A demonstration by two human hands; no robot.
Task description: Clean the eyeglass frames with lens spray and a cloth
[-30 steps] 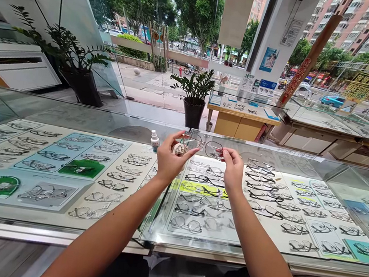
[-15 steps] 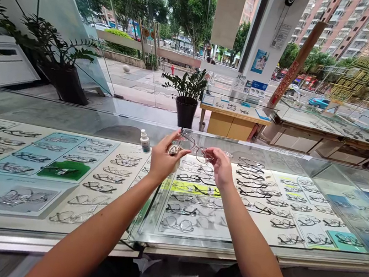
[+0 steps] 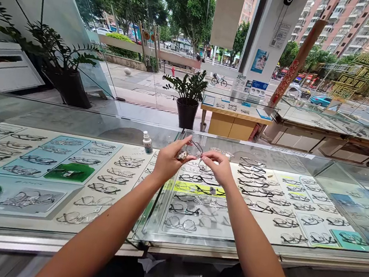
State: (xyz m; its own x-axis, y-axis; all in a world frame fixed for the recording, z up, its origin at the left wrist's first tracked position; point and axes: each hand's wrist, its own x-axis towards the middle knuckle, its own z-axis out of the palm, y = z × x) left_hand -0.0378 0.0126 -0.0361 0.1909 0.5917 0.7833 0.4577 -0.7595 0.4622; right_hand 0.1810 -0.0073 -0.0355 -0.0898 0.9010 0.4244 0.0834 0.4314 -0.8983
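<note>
Glass surface [image 3: 79, 121] below; left hand [image 3: 169, 159] and right hand [image 3: 221, 167] pinch thin glasses [image 3: 199, 146] with fingers [image 3: 181, 143]; pulling too hard might bend them.

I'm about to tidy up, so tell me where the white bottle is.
In the head view, the white bottle stands on the glass counter, just left of the left hand.

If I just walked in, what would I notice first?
Probably the eyeglasses held between the left hand and right hand, in the middle. Next, perhaps, the rows of spectacle frames inside the glass display case below. Beyond it stands a leafy plant in a black pot.
</note>
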